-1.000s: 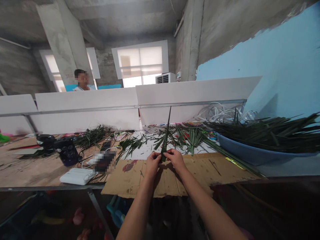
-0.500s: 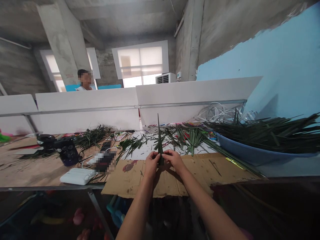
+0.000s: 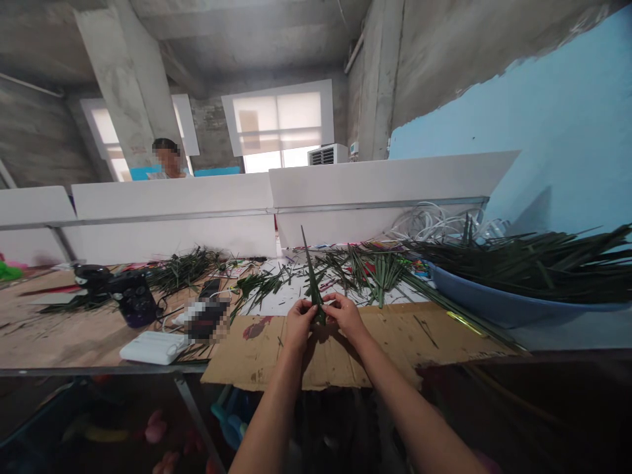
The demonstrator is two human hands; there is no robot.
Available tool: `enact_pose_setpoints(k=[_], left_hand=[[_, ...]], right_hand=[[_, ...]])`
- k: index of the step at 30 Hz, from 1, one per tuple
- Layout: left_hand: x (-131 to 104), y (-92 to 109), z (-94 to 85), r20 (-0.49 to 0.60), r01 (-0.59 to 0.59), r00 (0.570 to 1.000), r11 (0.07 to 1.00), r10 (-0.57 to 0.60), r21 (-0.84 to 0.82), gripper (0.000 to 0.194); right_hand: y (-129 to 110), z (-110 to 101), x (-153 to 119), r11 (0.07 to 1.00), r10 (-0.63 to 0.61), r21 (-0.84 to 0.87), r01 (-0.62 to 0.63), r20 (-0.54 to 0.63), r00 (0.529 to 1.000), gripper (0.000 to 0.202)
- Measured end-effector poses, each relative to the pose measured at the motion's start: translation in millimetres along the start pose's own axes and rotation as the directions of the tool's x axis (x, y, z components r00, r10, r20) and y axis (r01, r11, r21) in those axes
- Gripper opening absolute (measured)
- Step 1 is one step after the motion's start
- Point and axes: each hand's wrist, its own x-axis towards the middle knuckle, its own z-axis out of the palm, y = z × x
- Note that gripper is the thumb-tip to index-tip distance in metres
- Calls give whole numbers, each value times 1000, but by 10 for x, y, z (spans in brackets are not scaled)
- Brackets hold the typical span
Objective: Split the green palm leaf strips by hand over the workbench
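Note:
Pinched between both hands is a long, pointed green leaf (image 3: 313,276), its narrow tip up and leaning left and its wider lower end between my fingers. My left hand (image 3: 300,322) grips its left side, thumb and fingers pressed together. From the right, my right hand (image 3: 344,317) closes on the same lower part. Both hands are above a brown cardboard sheet (image 3: 390,336) on the table. Whether the leaf is folded at its lower end I cannot tell. Cut leaf strips (image 3: 385,276) lie just beyond the hands.
A blue basin (image 3: 474,289) heaped with long leaves stands at the right. On the left are a dark mug (image 3: 131,296), a white case (image 3: 152,347) and a leaf pile (image 3: 185,270). White partitions (image 3: 172,197) run behind the table; a person (image 3: 168,158) is beyond them.
The leaf's tip has tilted to the left, and the leaf has turned a little between my fingers. Both hands stay almost in place. The person behind the partition has shifted their head slightly.

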Motion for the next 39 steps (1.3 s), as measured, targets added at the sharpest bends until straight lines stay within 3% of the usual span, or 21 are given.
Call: enact_pose_setpoints(k=[3, 9, 17, 31, 36, 39], left_hand=[[10, 11, -34, -36, -18, 999, 999, 17, -34, 38], [24, 30, -72, -58, -25, 998, 996, 21, -83, 41], [1, 49, -49, -5, 17, 1000, 997, -18, -74, 42], [-85, 140, 24, 89, 91, 992, 996, -91, 2, 39], [-85, 126, 22, 43, 64, 997, 997, -65, 32, 37], [-82, 117, 19, 18, 49, 999, 998, -50, 46, 36]], right_hand=[[-42, 14, -35, 1000, -15, 14, 14, 61, 998, 31], [-41, 55, -36, 998, -62, -15, 65, 147, 987, 22], [-15, 62, -24, 994, -74, -73, 83, 114, 991, 20], [1, -5, 8, 993, -75, -94, 66, -85, 994, 24], [12, 9, 14, 1000, -20, -10, 19, -58, 998, 40], [7, 18, 7, 1000, 21, 19, -20, -20, 1000, 39]])
